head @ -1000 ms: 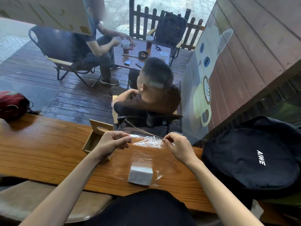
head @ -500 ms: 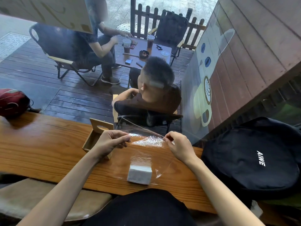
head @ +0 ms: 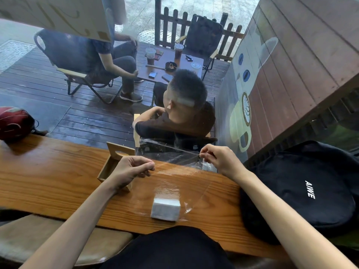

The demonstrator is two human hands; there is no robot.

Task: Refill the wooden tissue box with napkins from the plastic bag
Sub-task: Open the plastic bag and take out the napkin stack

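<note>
The plastic bag (head: 180, 171) mouth is pinched in the closed grip of each hand (head: 134, 169) (head: 219, 160), seemingly being pulled open beside the wooden tissue box (head: 114, 162); the napkins (head: 165, 209) must be reached next.

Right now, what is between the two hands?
In the head view, the clear plastic bag's mouth stretches between left hand and right hand.
</note>
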